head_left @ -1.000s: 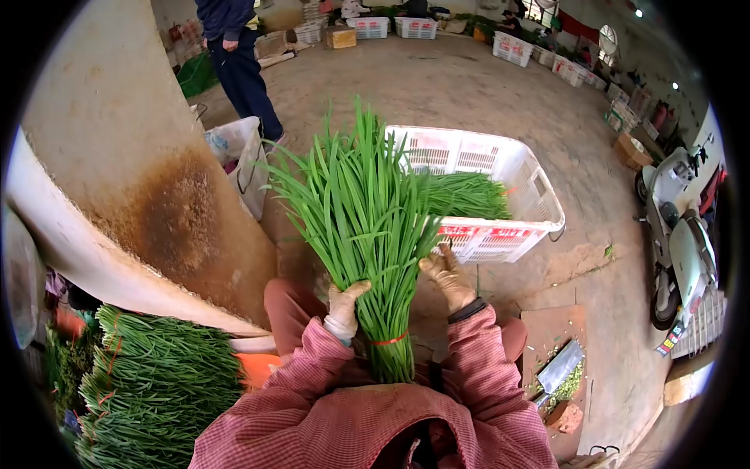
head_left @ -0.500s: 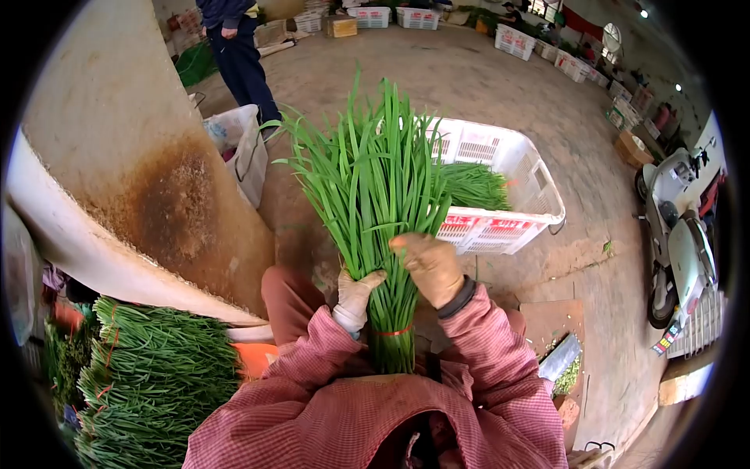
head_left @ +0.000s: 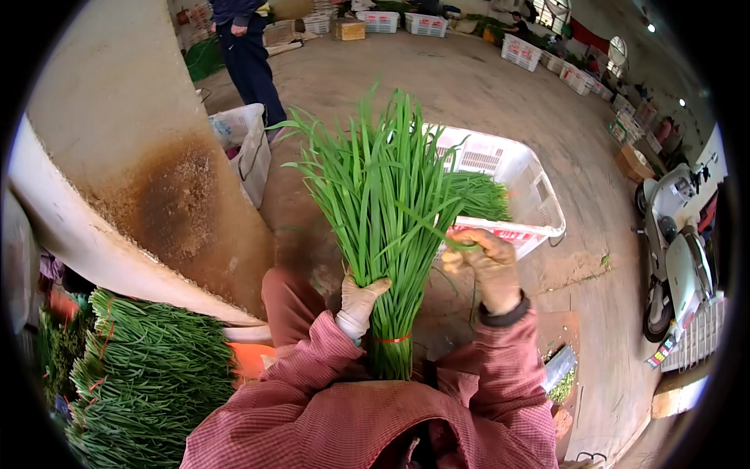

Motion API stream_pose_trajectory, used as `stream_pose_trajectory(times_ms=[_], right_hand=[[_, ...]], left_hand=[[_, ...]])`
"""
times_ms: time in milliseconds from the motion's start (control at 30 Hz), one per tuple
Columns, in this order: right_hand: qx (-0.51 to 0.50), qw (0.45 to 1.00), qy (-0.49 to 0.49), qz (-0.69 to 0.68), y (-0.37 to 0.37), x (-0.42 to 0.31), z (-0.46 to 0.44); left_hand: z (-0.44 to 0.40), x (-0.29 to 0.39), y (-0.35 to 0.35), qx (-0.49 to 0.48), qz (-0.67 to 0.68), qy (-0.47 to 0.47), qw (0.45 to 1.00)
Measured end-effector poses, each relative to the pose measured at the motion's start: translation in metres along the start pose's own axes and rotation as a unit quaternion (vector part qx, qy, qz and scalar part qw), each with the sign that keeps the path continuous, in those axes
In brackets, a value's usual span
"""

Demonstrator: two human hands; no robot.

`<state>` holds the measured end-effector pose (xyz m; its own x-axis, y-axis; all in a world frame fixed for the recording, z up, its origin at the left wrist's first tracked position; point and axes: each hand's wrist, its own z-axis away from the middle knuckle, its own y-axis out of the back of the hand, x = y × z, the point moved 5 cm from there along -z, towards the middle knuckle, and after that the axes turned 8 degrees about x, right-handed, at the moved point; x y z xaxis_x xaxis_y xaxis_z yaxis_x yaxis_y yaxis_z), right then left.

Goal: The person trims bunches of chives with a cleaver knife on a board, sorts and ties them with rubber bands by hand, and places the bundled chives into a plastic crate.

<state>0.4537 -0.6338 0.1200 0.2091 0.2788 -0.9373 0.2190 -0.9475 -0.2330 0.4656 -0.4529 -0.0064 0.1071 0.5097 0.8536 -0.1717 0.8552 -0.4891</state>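
A tall bunch of garlic chives (head_left: 383,211) stands upright before me, tied near its base with a red band (head_left: 393,339). My gloved left hand (head_left: 362,301) is closed around the bunch's left side, thumb across the front, above the band. To the right of the bunch, my gloved right hand (head_left: 486,262) pinches a single chive leaf (head_left: 428,223), which stretches back toward the bunch. Behind them, a white plastic crate (head_left: 539,187) has more chives (head_left: 480,194) lying in it.
Tied chives (head_left: 148,375) are piled at lower left beside a stained pillar (head_left: 156,156). At right, a cleaver (head_left: 558,367) lies on a board with trimmings, and a scooter (head_left: 676,258) is parked. A person (head_left: 246,55) stands at the back left near another crate (head_left: 254,148).
My right hand has moved from the front of the bunch out to the right, drawing a leaf with it. My left hand keeps its hold on the bunch.
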Motion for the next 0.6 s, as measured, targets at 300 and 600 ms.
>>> stream_pose_trajectory(times_ms=[300,600], right_hand=[[-0.047,0.774,0.315,0.547,-0.084,-0.073,-0.042],[-0.016,0.565,0.274,0.778,-0.11,-0.044,-0.112]], left_hand=[[0.005,-0.002,-0.021,-0.03,-0.039,-0.129,0.99],[0.018,0.005,-0.034,-0.034,-0.064,-0.166,0.984]])
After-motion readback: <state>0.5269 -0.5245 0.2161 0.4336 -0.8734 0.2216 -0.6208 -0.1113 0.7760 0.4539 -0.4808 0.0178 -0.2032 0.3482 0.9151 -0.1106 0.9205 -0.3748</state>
